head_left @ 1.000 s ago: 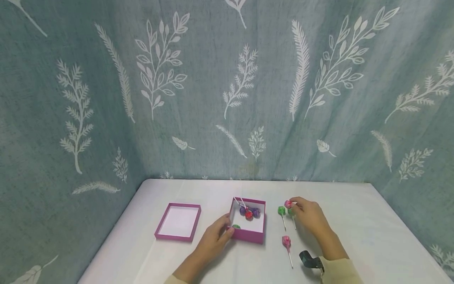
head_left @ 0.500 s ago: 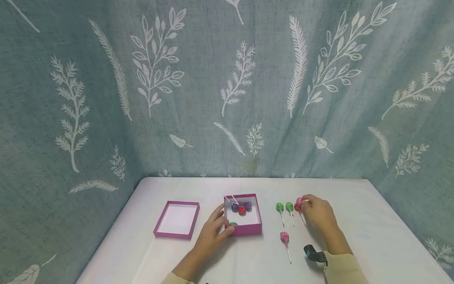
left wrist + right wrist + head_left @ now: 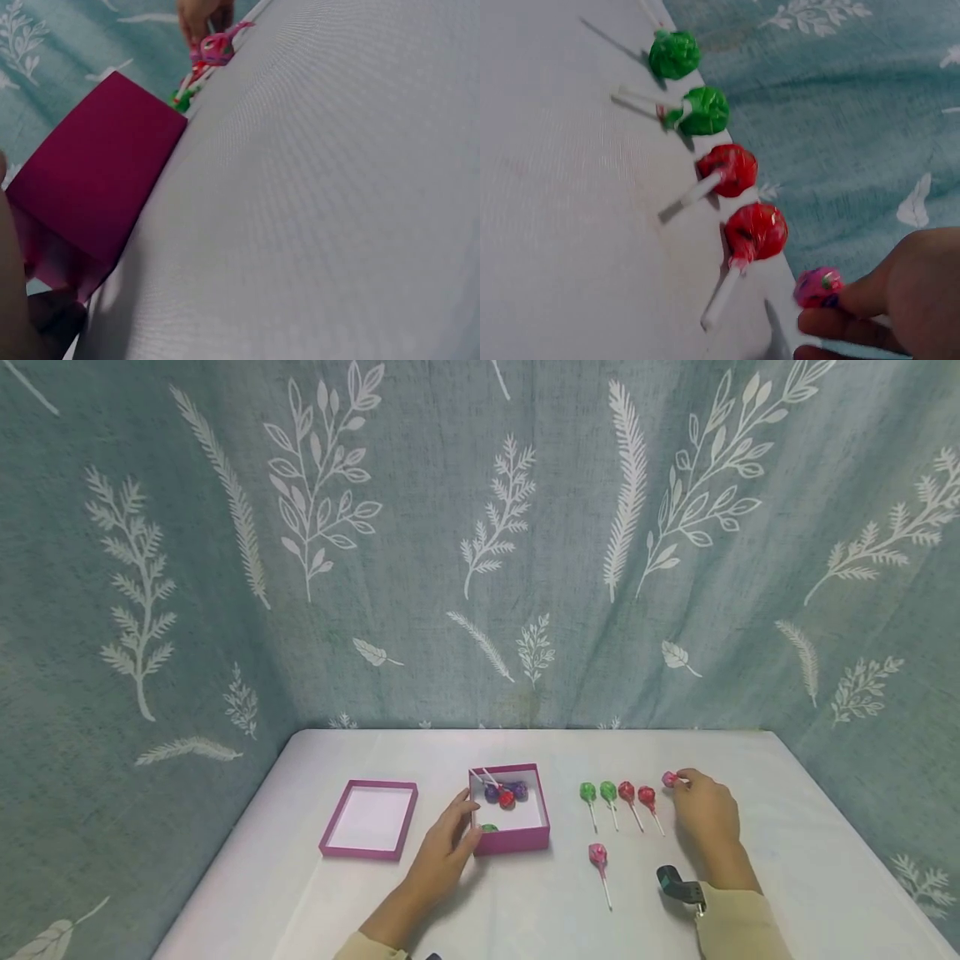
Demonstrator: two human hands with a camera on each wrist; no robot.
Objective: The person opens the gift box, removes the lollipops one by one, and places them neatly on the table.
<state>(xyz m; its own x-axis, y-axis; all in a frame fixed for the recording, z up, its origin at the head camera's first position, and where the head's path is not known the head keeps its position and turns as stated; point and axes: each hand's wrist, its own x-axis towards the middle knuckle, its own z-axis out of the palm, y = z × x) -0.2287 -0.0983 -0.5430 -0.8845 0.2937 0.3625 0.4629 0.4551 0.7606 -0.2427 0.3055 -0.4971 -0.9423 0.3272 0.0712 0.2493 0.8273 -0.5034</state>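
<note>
My right hand pinches a pink lollipop by the candy end, at the right end of a row. In the right wrist view, this lollipop sits between thumb and fingers. Left of it lie two red lollipops and two green lollipops, sticks toward me. My left hand holds the left side of an open magenta box, thumb by its front corner. Inside the box are purple lollipops, a red lollipop and a green wrapped candy, partly hidden by the front wall.
A magenta-rimmed box lid lies inside up, left of the box. Another pink lollipop lies nearer me, in front of the row. A patterned curtain hangs behind the white table.
My right hand has moved rightward along the row with the pink lollipop, uncovering the second green and both red lollipops. The box has shifted slightly left under my left hand.
</note>
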